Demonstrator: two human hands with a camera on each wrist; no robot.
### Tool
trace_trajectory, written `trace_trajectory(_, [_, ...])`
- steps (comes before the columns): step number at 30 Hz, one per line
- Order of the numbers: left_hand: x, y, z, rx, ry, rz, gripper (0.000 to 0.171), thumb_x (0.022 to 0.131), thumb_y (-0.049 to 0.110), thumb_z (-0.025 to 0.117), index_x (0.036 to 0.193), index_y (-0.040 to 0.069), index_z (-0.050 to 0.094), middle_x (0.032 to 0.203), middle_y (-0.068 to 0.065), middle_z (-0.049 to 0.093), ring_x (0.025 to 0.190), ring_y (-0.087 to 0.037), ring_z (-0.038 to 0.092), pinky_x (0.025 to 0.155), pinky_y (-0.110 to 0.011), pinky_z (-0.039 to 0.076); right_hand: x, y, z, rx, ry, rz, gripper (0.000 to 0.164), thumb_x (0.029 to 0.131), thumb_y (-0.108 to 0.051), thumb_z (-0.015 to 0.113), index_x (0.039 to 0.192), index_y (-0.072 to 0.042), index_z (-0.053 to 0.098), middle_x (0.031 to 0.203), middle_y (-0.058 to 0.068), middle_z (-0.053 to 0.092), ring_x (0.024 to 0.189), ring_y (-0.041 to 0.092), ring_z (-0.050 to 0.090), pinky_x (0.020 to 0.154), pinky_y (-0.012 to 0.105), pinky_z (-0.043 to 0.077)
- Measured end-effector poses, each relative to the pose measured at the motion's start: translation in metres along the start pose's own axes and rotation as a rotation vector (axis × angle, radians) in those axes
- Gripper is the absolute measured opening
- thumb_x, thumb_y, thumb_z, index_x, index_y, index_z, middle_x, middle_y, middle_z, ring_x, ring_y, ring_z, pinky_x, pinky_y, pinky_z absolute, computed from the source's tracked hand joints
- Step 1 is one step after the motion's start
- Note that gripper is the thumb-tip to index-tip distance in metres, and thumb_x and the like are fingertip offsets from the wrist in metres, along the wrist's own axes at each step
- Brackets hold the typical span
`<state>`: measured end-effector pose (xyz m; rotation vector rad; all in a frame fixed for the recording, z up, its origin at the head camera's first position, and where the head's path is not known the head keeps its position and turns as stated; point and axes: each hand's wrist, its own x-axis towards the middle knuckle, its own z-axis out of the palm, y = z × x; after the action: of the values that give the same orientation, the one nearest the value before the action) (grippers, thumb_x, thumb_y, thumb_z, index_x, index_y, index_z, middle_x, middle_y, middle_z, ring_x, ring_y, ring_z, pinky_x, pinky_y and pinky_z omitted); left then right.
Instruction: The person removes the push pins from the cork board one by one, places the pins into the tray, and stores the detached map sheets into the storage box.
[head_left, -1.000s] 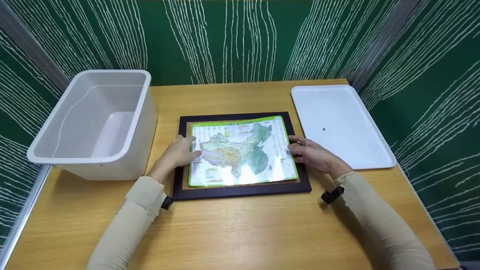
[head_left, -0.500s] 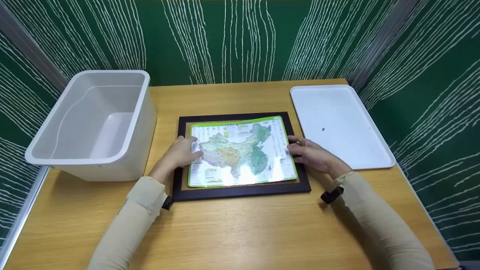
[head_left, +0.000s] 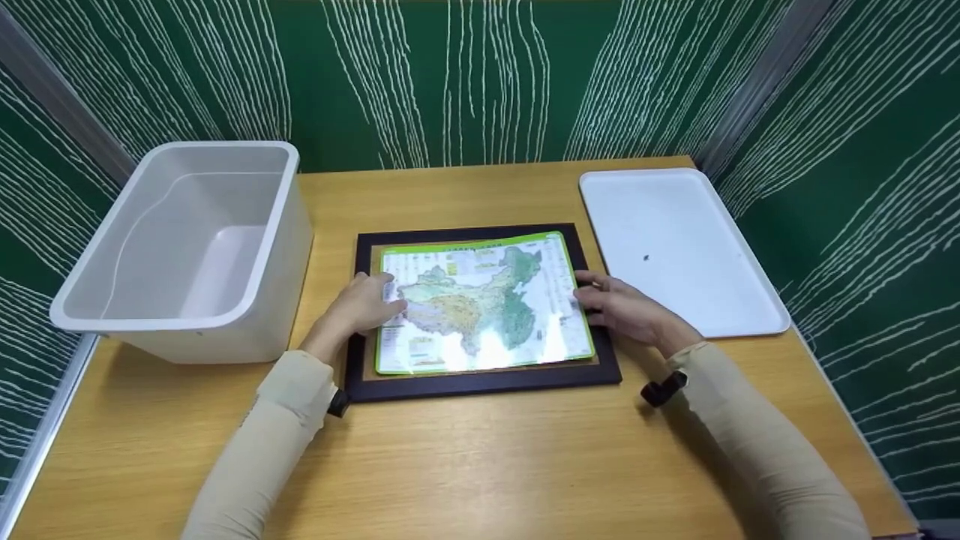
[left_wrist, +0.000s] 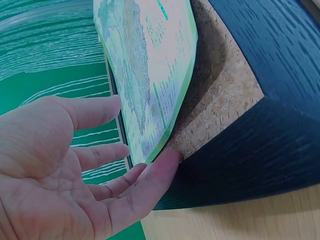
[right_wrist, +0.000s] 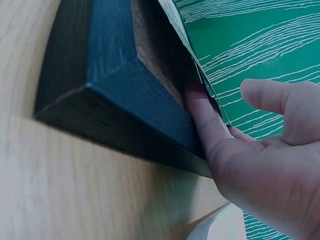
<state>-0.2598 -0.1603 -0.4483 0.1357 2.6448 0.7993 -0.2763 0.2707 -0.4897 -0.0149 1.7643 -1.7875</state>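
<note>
A green-bordered map sheet lies over a dark-framed cork board, slightly bowed, with glare along its lower half. My left hand touches the sheet's left edge, thumb overlapping its face in the head view. In the left wrist view its extended fingers meet the sheet's edge beside the bare cork. On the opposite side, my right hand rests its fingers at the sheet's right edge. A finger reaches across the dark frame under the raised sheet, its thumb standing apart.
A deep whitish plastic bin stands left of the board. On the right lies a flat white tray with a small dark speck on it. All sit on a wooden table, with green white-streaked panels behind and beside it.
The hands, map sheet and board keep nearly the same positions. My left forearm shifts slightly right.
</note>
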Motion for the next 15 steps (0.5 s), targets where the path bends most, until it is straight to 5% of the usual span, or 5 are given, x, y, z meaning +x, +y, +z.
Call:
trace_trajectory(7, [-0.0015,-0.0004,0.0007,-0.062,-0.035,-0.039,0.071,0.1,0.03,0.059,0.159,0.002,0.03,0.159,-0.033,0.019,0.117,-0.044,0.055,0.061,-0.04,0.061,-0.0015,-0.0017,0.0004,-0.021,-0.014,-0.011,0.07,0.106,-0.02,0.055,0.162,-0.009,0.015,0.149,0.018,0.036,0.126,0.029,0.053,0.102,0.043,0.048])
trace_trajectory(15, [-0.0007,0.0004,0.0009,-0.058,-0.07,-0.109,0.077,0.103,0.037,0.055,0.162,0.003,0.018,0.159,-0.033,0.02,0.088,-0.035,0.065,0.055,-0.038,0.06,-0.0006,-0.0009,-0.0002,-0.017,-0.012,-0.014,0.068,0.106,-0.02,0.056,0.162,-0.01,0.018,0.149,0.018,0.037,0.126,0.029,0.054,0.101,0.044,0.048])
